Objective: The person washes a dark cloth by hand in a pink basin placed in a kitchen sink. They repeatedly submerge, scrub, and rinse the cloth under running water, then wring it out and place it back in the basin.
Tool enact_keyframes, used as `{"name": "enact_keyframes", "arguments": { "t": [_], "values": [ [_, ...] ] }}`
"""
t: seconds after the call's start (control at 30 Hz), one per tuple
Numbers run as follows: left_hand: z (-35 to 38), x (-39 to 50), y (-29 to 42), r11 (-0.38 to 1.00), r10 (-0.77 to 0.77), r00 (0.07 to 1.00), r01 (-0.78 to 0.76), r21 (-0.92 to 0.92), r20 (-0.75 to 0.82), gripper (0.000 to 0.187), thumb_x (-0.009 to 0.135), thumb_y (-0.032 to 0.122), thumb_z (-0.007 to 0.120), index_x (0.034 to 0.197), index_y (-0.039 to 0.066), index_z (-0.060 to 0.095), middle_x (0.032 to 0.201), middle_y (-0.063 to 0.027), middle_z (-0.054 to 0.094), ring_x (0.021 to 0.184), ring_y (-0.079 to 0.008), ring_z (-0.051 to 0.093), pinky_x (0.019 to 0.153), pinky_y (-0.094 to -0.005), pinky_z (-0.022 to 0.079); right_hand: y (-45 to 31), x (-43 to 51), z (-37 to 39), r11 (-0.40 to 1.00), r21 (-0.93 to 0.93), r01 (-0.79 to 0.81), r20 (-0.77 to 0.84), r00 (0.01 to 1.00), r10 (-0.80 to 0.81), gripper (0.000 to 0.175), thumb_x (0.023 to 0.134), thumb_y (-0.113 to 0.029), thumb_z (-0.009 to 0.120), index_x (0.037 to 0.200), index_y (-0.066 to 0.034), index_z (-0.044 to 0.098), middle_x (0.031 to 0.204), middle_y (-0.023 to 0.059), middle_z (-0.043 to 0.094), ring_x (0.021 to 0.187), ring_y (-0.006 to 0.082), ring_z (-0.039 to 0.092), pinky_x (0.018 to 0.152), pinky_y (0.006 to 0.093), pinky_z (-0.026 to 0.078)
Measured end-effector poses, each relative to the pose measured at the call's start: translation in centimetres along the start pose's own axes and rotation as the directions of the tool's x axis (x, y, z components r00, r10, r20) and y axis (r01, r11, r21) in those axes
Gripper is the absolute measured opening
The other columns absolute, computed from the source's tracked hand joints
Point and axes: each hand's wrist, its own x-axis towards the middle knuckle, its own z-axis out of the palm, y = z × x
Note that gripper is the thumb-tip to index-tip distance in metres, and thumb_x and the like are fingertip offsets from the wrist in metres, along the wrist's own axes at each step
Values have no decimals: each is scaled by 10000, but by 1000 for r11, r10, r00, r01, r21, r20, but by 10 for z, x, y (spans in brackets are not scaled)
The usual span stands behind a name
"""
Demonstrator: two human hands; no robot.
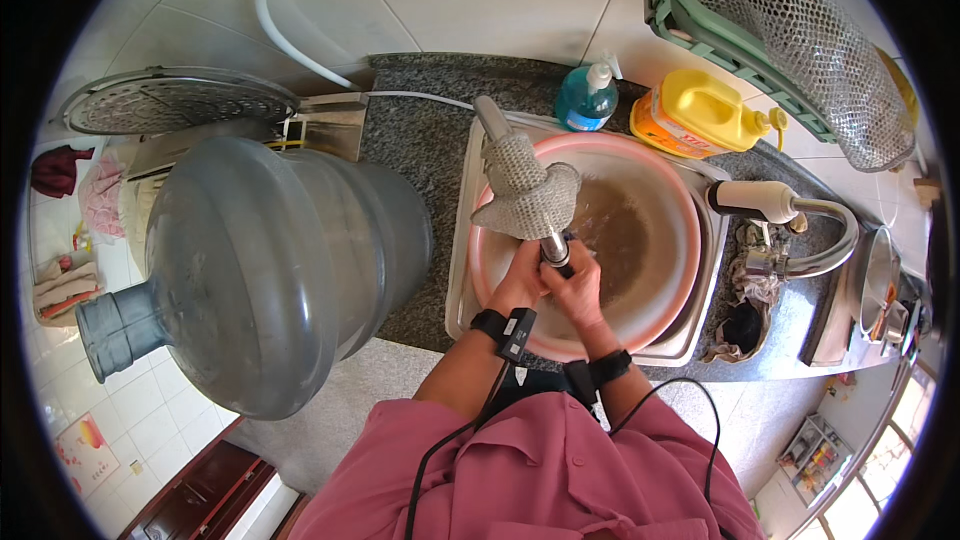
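A metal tube [555, 249] with a dark lower end rises over a pink-rimmed basin [686, 270]. A grey textured cloth [532, 199] is wrapped around its middle, and the tube's upper end sticks out beyond the cloth. My left hand [523, 277] closes on the lower part of the tube from the left. From the right, my right hand [577, 283] grips the same part, its fingers touching my left hand. Brownish water [619, 240] lies in the basin, which sits in a metal sink [457, 292]. The tube's bottom end is partly hidden by my hands.
A large empty plastic water jug [247, 277] lies on its side at left. Behind the basin stand a blue pump bottle [586, 99] and a yellow detergent jug [701, 114]. A curved faucet [840, 236] and a crumpled cloth [757, 292] are at right. A green rack [720, 45] hangs above.
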Motion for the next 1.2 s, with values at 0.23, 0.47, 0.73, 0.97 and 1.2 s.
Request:
{"name": "enact_keyframes", "arguments": {
  "t": [0.23,0.47,0.73,0.97,1.2],
  "values": [
    [29,8,-36,999,50,938,-55,-3,-342,329,953,381,545,1081,79,574,1055,-34,609,927,-182,604,783,-358,525,-8,32,-11,905,-288,-313,-400,898,184,269,747,-273,701,746,-22,603,877,180,628,762,387,601,668,466,471],
    [0,7,-23,981,-94,996,94,-172,8,230,923,297,525,852,88,592,811,-50,607,785,-179,615,709,-346,527,-8,8,5,945,-297,-141,-147,984,100,224,768,-226,692,700,-55,564,754,146,576,701,382,579,597,442,453],
    [24,3,-28,977,210,954,-215,4,-215,257,925,134,569,1170,62,540,1072,-66,630,975,-208,628,842,-364,525,52,49,-42,939,12,-342,-206,919,337,225,842,-192,652,766,10,591,690,129,570,652,235,535,672,344,458],
    [12,-6,-4,987,149,918,-114,115,-367,426,769,71,702,1120,191,493,1117,10,563,934,-224,560,786,-474,434,64,19,-86,995,-89,45,-55,997,-50,225,747,-5,601,970,14,572,924,76,594,885,178,556,853,279,421],
    [13,-8,-32,975,102,729,61,213,-677,512,837,301,705,1259,229,424,1294,-22,438,1211,-279,392,823,-580,413,102,21,-60,848,-285,-448,-450,843,294,358,756,-216,721,1046,-22,639,1027,229,597,944,395,583,849,441,467]
  ]
}}
